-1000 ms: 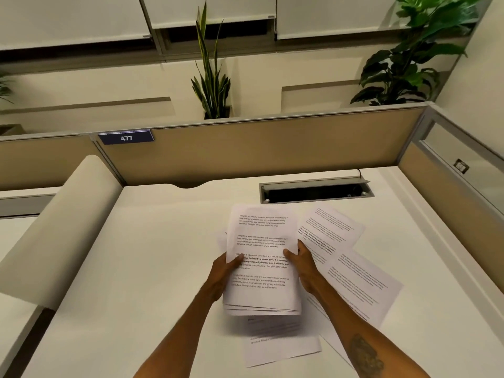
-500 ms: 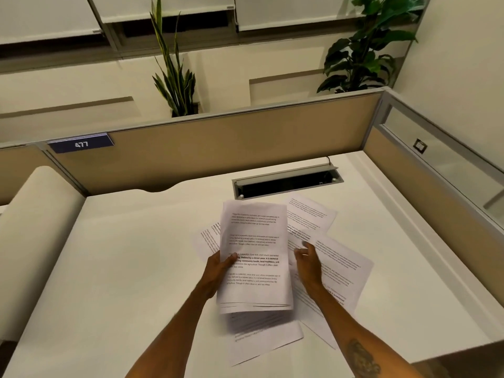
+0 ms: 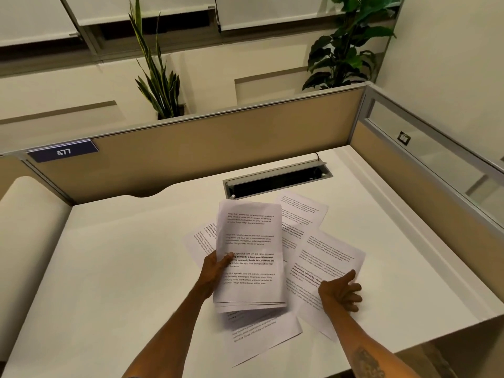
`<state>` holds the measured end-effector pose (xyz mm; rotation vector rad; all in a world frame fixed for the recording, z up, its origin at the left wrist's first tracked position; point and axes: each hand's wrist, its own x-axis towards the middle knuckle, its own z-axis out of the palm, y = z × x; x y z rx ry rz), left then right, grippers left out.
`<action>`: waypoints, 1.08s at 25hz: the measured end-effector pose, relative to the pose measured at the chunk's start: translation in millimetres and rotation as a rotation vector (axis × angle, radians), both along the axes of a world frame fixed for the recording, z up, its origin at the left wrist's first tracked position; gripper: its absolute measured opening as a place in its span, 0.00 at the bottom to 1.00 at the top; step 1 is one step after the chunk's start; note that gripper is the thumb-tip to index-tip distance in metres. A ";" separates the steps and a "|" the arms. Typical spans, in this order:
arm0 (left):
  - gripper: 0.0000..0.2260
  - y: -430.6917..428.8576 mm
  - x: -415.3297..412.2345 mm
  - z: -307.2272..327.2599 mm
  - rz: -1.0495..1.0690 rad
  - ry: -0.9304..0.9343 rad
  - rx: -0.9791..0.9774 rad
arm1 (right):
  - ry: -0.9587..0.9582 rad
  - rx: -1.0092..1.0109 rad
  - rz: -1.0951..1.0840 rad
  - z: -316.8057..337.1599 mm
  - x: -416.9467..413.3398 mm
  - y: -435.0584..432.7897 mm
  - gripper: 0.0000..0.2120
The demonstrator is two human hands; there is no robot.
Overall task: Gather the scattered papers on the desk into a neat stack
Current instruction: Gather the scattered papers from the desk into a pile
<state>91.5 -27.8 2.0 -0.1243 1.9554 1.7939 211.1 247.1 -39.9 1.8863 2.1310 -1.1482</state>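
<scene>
My left hand (image 3: 214,271) grips the left edge of a small stack of printed sheets (image 3: 251,241), held tilted above the white desk (image 3: 122,282). Apart from the stack, my right hand (image 3: 339,293) rests with fingers spread on a loose printed sheet (image 3: 327,257) at the right. Another sheet (image 3: 302,211) lies behind it, near the cable slot. A corner of a sheet (image 3: 200,241) shows to the left of the stack. One more sheet (image 3: 259,336) lies on the desk below the stack, partly hidden by it.
A recessed cable slot (image 3: 278,178) with its lid up sits at the back of the desk. Tan partition walls (image 3: 218,148) close the back and right sides. A rounded white divider (image 3: 24,214) stands at the left. The desk's front edge falls off at lower right.
My right hand has let go of the stack and moved right and down onto the loose sheet. The left hand alone now holds the stack. The camera has turned a little rightward.
</scene>
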 end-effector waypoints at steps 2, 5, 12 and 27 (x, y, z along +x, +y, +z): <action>0.16 -3.1 1.0 -2.2 -0.003 -0.003 -0.011 | 0.021 0.013 -0.026 1.6 -1.4 1.2 0.45; 0.16 -7.9 1.3 -5.9 0.004 -0.004 -0.022 | 0.081 -0.045 -0.155 0.4 2.3 11.8 0.25; 0.15 -15.0 -2.5 1.5 0.041 -0.032 0.034 | 0.470 -0.127 -0.051 8.3 19.3 44.9 0.18; 0.17 -5.1 -24.8 43.3 0.034 0.013 0.084 | 0.831 -0.678 0.384 65.7 -62.5 13.0 0.18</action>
